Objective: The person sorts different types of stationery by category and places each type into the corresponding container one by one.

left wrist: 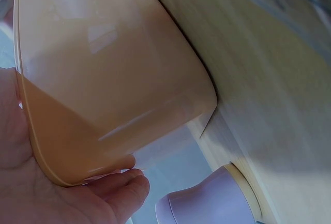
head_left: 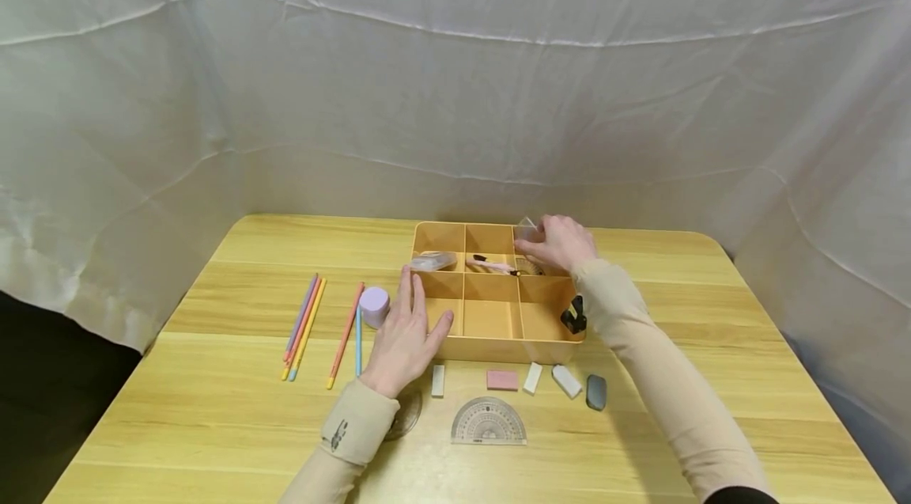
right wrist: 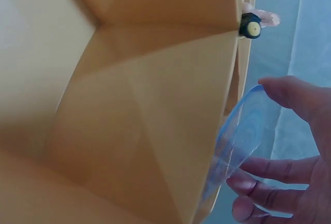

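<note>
A yellow-orange divided organizer box (head_left: 491, 350) stands on the table. My left hand (head_left: 402, 334) rests at its front left corner, fingers straight along the left side and thumb near the front rim. In the left wrist view the palm lies against the box rim. My right hand (head_left: 565, 241) is over the back right compartment and pinches a clear plastic protractor (right wrist: 240, 131), which is tilted, its lower part hidden behind the box wall. Another clear protractor (head_left: 530, 266) lies in that compartment. A pink and black tool (head_left: 491, 263) leans across the back middle one.
A clear case (head_left: 432, 261) is in the back left compartment, a black object (head_left: 573, 316) at the front right one. Left stand a lilac jar (head_left: 374, 306) and several pencils (head_left: 304, 330). In front lie a pink eraser (head_left: 502, 380), other erasers, a grey piece (head_left: 596, 392) and a protractor (head_left: 489, 422).
</note>
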`<action>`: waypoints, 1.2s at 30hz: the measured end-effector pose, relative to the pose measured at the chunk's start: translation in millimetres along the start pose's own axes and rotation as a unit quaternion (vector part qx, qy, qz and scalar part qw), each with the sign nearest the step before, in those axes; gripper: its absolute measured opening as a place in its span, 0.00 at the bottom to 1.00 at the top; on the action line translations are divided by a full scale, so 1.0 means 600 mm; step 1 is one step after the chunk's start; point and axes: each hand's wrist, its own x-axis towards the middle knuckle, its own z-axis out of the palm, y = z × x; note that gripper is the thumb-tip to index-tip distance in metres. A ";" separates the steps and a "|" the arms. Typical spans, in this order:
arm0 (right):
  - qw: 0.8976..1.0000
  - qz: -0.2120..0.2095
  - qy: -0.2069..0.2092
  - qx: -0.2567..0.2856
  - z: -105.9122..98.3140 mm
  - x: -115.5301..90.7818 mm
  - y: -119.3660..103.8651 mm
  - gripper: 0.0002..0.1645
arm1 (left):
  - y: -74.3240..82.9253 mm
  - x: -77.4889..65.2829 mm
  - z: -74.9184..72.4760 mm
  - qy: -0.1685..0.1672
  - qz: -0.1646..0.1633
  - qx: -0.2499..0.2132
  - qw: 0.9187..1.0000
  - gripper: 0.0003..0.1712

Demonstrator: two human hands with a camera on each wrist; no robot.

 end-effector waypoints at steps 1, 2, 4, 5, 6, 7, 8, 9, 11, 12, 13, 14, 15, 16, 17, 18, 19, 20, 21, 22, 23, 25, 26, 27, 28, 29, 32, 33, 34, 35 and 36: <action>1.000 0.003 -0.001 0.000 0.001 0.000 0.001 0.29 | 0.000 0.000 0.000 -0.001 0.000 0.000 1.000 0.49; 1.000 0.006 -0.002 -0.001 0.002 -0.001 0.002 0.29 | 0.000 0.000 0.000 -0.001 0.000 0.000 1.000 0.49; 1.000 0.014 -0.006 -0.002 0.005 -0.001 0.003 0.28 | 0.000 -0.001 -0.001 -0.001 -0.001 0.002 1.000 0.49; 1.000 0.017 -0.006 -0.002 0.006 -0.001 0.003 0.28 | 0.000 -0.001 -0.001 -0.002 -0.001 0.002 1.000 0.49; 1.000 0.021 -0.008 -0.003 0.007 -0.001 0.003 0.28 | 0.000 -0.001 -0.001 -0.002 -0.001 0.001 1.000 0.49; 1.000 0.024 -0.009 -0.004 0.009 -0.001 0.003 0.28 | 0.000 -0.001 -0.001 -0.001 -0.001 0.001 1.000 0.49; 1.000 0.027 -0.011 -0.006 0.010 -0.002 0.003 0.29 | 0.001 0.000 -0.001 -0.001 0.000 0.000 1.000 0.49; 1.000 0.028 -0.013 -0.006 0.010 -0.002 0.003 0.30 | 0.001 0.000 0.000 0.000 0.000 0.000 1.000 0.49; 1.000 0.023 -0.013 -0.004 0.011 -0.005 0.005 0.32 | 0.001 0.000 0.000 0.001 0.000 0.001 1.000 0.49; 1.000 0.020 -0.012 0.001 0.010 -0.009 0.007 0.34 | 0.001 0.000 0.000 0.001 0.001 0.001 1.000 0.49; 1.000 0.017 -0.012 0.007 0.008 -0.014 0.009 0.37 | 0.002 -0.001 0.000 0.001 0.001 0.001 1.000 0.49; 1.000 0.014 -0.012 0.017 0.005 -0.020 0.012 0.39 | 0.002 -0.001 0.001 0.000 0.002 0.002 1.000 0.49; 0.999 0.009 -0.012 0.029 0.002 -0.028 0.016 0.42 | 0.002 -0.001 0.001 0.001 0.003 0.002 1.000 0.49; 0.999 0.002 -0.013 0.044 -0.002 -0.036 0.020 0.43 | 0.002 -0.002 0.001 0.001 0.003 0.000 1.000 0.49; 0.998 -0.006 -0.013 0.062 -0.006 -0.045 0.026 0.43 | 0.002 -0.002 0.002 0.000 0.004 -0.001 1.000 0.49; 0.997 -0.011 -0.014 0.079 -0.009 -0.055 0.031 0.43 | 0.002 -0.003 0.002 0.000 0.004 0.000 1.000 0.49; 0.995 -0.015 -0.020 0.096 -0.013 -0.066 0.036 0.42 | 0.002 -0.003 0.002 0.000 0.005 0.000 1.000 0.49; 0.993 -0.020 -0.025 0.113 -0.016 -0.076 0.043 0.41 | 0.002 -0.003 0.001 0.002 0.005 0.000 1.000 0.49; 0.991 -0.026 -0.030 0.128 -0.018 -0.087 0.048 0.40 | 0.002 -0.004 0.001 0.005 0.006 0.001 1.000 0.49; 0.989 -0.030 -0.034 0.140 -0.019 -0.097 0.054 0.39 | 0.001 -0.004 0.000 0.006 0.007 0.002 1.000 0.49; 0.987 -0.032 -0.038 0.151 -0.018 -0.107 0.060 0.39 | 0.001 -0.004 -0.001 0.006 0.008 0.004 1.000 0.49; 0.982 -0.024 -0.053 0.178 -0.013 -0.127 0.071 0.40 | -0.001 -0.004 -0.004 0.007 0.010 0.006 1.000 0.49; 0.979 -0.021 -0.059 0.196 -0.008 -0.135 0.075 0.40 | -0.002 -0.005 -0.006 0.007 0.011 0.007 1.000 0.49; 0.974 -0.018 -0.066 0.215 -0.002 -0.143 0.079 0.41 | -0.003 -0.005 -0.007 0.007 0.011 0.008 1.000 0.49; 0.969 -0.014 -0.071 0.238 0.005 -0.151 0.081 0.42 | -0.004 -0.005 -0.009 0.005 0.010 0.009 1.000 0.49; 0.962 -0.011 -0.075 0.261 0.013 -0.158 0.083 0.43 | -0.005 -0.006 -0.010 0.004 0.008 0.010 1.000 0.50; 0.947 -0.012 -0.064 0.314 0.038 -0.172 0.083 0.44 | -0.009 -0.009 -0.015 0.004 0.004 0.011 1.000 0.49; 0.946 -0.017 -0.052 0.320 0.047 -0.176 0.081 0.43 | -0.010 -0.009 -0.016 0.002 0.002 0.010 1.000 0.49; 0.946 -0.021 -0.037 0.320 0.055 -0.179 0.078 0.42 | -0.011 -0.010 -0.017 0.001 0.001 0.011 1.000 0.49; 0.949 -0.027 -0.020 0.315 0.063 -0.181 0.076 0.41 | -0.012 -0.011 -0.019 0.001 0.001 0.011 1.000 0.49; 0.950 -0.032 -0.002 0.310 0.070 -0.182 0.073 0.39 | -0.014 -0.012 -0.020 0.001 0.002 0.012 1.000 0.49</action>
